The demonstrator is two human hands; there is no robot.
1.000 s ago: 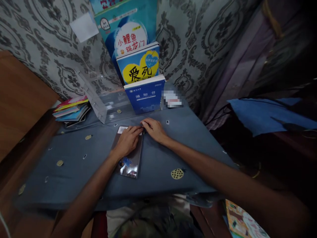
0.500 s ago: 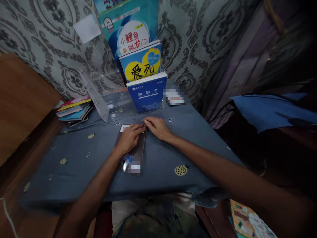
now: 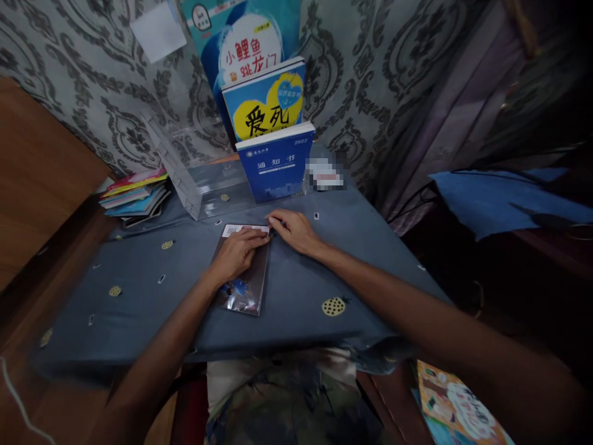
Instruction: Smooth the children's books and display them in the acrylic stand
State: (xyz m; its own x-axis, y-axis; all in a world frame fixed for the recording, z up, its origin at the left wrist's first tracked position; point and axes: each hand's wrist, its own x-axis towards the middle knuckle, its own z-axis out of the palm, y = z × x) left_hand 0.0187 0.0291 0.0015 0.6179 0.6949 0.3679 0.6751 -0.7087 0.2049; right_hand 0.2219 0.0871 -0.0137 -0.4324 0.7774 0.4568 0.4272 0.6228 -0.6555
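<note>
A dark booklet point(image 3: 252, 272) with a glossy, clear-plastic-like surface lies on the cloth-covered table. A white barcode label is at its top edge and a blue picture near its bottom. Across its upper half rests my left hand point(image 3: 238, 250), palm down, fingers stretched toward the top right corner. My right hand point(image 3: 294, 232) is at that same corner, its thumb and forefinger pressed together close to my left fingertips. Whatever the right fingers pinch is too small and dark to make out.
Behind my hands, a clear acrylic rack point(image 3: 178, 173) holds upright books, with a blue one point(image 3: 278, 170) in front. A pile of thin books point(image 3: 134, 198) sits at the left. A blurred white item point(image 3: 327, 176) is right of the rack. An orange book point(image 3: 451, 402) lies lower right.
The view has tilted slightly down, so everything sits a little higher. My left hand has shifted slightly on the booklet, showing more of its label. My right hand stays at the corner.
</note>
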